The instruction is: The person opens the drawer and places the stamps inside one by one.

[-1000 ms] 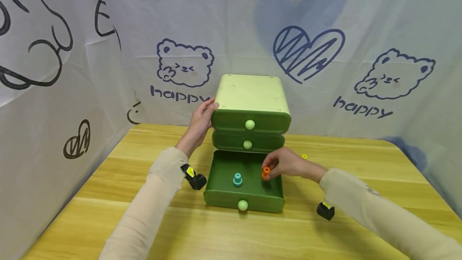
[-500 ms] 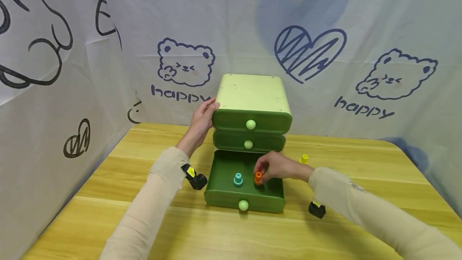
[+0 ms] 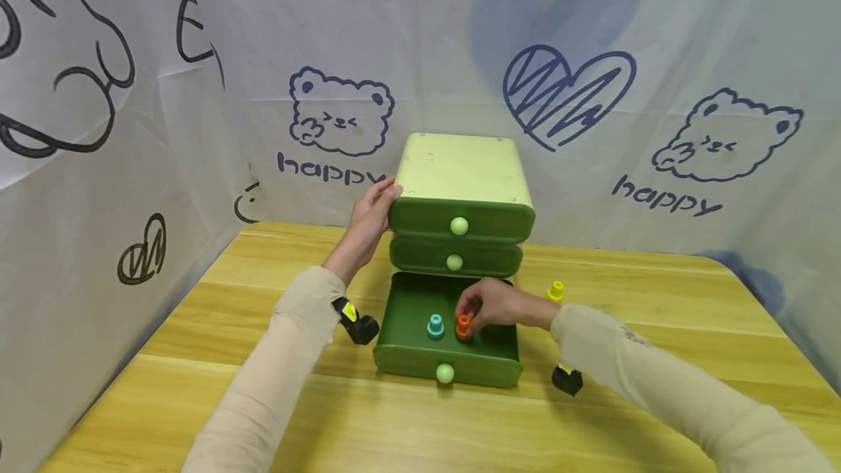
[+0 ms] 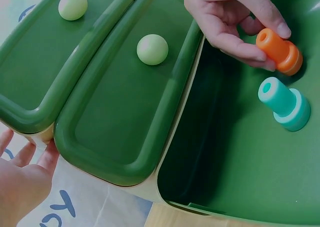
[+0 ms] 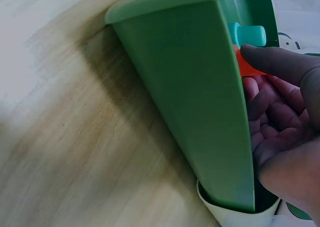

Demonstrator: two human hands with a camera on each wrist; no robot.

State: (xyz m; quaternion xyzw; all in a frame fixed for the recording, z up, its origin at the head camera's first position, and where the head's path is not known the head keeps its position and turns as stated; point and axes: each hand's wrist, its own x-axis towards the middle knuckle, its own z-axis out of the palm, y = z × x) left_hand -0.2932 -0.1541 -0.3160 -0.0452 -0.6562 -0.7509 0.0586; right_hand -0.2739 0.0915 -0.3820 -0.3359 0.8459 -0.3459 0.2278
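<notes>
A small drawer cabinet (image 3: 466,166) with a cream top and green drawers stands on the table, its bottom drawer (image 3: 410,298) pulled out. My left hand (image 3: 368,219) rests against the cabinet's left side near the top, fingers mostly straight along it. Inside the bottom drawer, my right hand (image 3: 496,304) pinches an orange stepped peg (image 4: 277,51) between thumb and fingers, upright close over the drawer floor. A teal peg (image 4: 285,104) of the same shape stands just beside it, to the left in the head view. In the right wrist view the drawer wall hides part of the orange peg.
On the table right of the cabinet stands a yellow peg (image 3: 555,292), partly behind the right wrist. The upper drawers are closed, with round pale knobs (image 3: 459,225). A white cloth (image 3: 447,42) with drawings hangs behind the wooden table (image 3: 328,414).
My right hand has moved left inside the drawer with the orange peg, bringing it close to the teal one. More of the yellow peg now shows. The left hand stays against the cabinet.
</notes>
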